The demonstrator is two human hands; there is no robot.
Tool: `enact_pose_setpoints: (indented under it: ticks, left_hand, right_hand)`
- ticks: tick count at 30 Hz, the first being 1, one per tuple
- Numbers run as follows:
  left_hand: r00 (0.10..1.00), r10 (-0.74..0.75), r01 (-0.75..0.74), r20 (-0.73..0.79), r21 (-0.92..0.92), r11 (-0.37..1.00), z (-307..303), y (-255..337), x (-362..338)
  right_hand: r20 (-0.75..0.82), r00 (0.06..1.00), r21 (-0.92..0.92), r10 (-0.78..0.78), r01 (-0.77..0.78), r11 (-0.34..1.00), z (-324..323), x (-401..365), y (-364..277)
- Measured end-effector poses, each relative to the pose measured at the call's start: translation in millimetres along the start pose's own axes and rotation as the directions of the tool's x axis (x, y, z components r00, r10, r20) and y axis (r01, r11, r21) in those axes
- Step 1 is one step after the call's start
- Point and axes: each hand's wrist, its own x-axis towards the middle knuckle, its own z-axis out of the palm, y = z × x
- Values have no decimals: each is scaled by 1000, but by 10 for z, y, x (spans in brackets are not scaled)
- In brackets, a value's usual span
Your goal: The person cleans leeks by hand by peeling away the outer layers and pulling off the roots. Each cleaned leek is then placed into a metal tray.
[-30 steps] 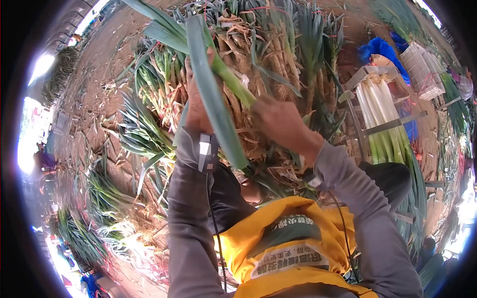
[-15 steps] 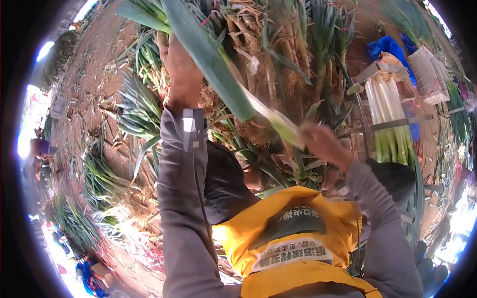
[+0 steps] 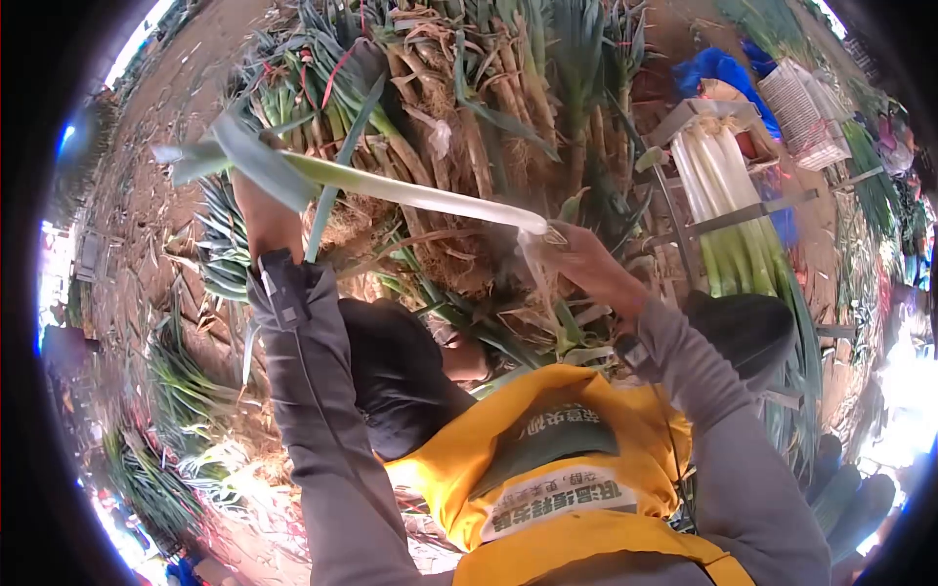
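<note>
A leek (image 3: 425, 194) stretches across in front of me, its white shank to the right and its green leaves folded over at the left. My left hand (image 3: 269, 217) is closed around the leafy end, its fingers mostly hidden behind the leaves. At the white root end, my right hand (image 3: 586, 262) is closed with its fingertips on the leek. A blurred pale strip (image 3: 539, 275) hangs below those fingers. Behind the leek, a heap of unpeeled leeks (image 3: 469, 117) with brown, rooty ends lies on the ground.
At right, clean white leeks (image 3: 718, 186) rest on a metal rack (image 3: 747, 223). Beyond it are a blue plastic bag (image 3: 718, 73) and a light crate (image 3: 803, 112). More green leeks (image 3: 186, 366) lie on the dirt ground at left. A yellow apron (image 3: 547, 459) covers my lap.
The leek has swung from a steep slant to nearly level, its leafy end dropping left with my left hand. My right hand has shifted slightly left to the root end.
</note>
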Motion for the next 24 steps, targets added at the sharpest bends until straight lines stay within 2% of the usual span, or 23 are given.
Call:
enact_pose_setpoints:
  ticks: [1, 2, 3, 4, 5, 6, 7, 8, 10, 12, 13, 14, 15, 17, 18, 19, 21, 22, 23, 24]
  left_hand:
    - [985, 169, -167, -26, 66, 984, -54, -150, 58]
    - [942, 333, -325, -38, 137, 936, -98, -358, 117]
    - [940, 340, -332, -35, 139, 933, -151, -562, 235]
    - [973, 208, -221, -96, -153, 963, -211, -756, 379]
    - [991, 60, -106, -118, -434, 895, -274, -817, 455]
    - [976, -20, -59, -217, -352, 934, -206, -687, 353]
    - [967, 131, -95, -219, 171, 981, -91, -437, 106]
    - [954, 254, -92, -160, 650, 755, -48, -222, -108]
    - [955, 270, -72, -126, 782, 619, -241, -509, -56]
    - [852, 511, -261, -115, 753, 604, -228, -941, 89]
    - [905, 16, -26, -426, -18, 999, -145, -810, 232]
    - [825, -519, 145, -226, -801, 580, -46, -676, 316]
    - [817, -533, 146, -220, -815, 561, 49, -571, 271]
    - [780, -587, 166, -217, -833, 528, 103, -606, 342]
    - [817, -536, 133, -213, -834, 535, 110, -622, 339]
    - [814, -520, 110, -259, -811, 575, 93, -567, 293]
    - [811, -489, 75, -320, -773, 630, 58, -446, 188]
    - [787, -533, 143, -312, -748, 648, -24, -452, 202]
    - [783, -537, 141, -312, -753, 643, -67, -420, 199]
    - [686, -546, 87, -482, -690, 719, -111, -380, 206]
  right_hand:
    - [-8, 1000, 360, -29, 30, 932, 26, -3, 47]
    - [-5, 999, 361, -36, 35, 932, 34, -22, 41]
    - [-2, 999, 472, -39, 36, 881, 37, -56, 23]
    - [1, 999, 575, -45, 36, 817, 50, -99, -13]
    - [-192, 976, 661, 107, 48, 749, 288, -138, -336]
    - [-180, 979, 662, 100, 45, 748, 288, -270, -530]
    - [-115, 986, 484, 121, -50, 874, 227, -412, -677]
    - [-45, 988, 269, 147, -130, 954, 173, -536, -789]
    - [-3, 983, 31, 183, -182, 983, 176, -825, -873]
    - [19, 979, -102, 205, -202, 974, 223, -1068, -969]
    - [43, 980, -100, 193, -188, 977, 251, -1164, -1008]
    - [-10, 987, -120, 161, -161, 980, 256, -1242, -1049]
    - [-69, 989, -142, 129, -138, 980, 256, -1315, -1094]
    - [-52, 986, -191, 157, -164, 968, 265, -1438, -1163]
    - [-41, 979, -239, 198, -202, 950, 262, -1516, -1196]
    - [-69, 994, -341, 80, -99, 935, 229, -1612, -1231]
    - [-88, 996, -367, 16, -47, 929, 67, -1858, -1131]
    - [-113, 993, -384, -38, -8, 923, -34, -1995, -1063]
    - [-112, 993, -392, -37, -10, 920, -220, -2078, -1007]
    - [2, 942, -608, -337, 269, 747, -445, -2131, -959]
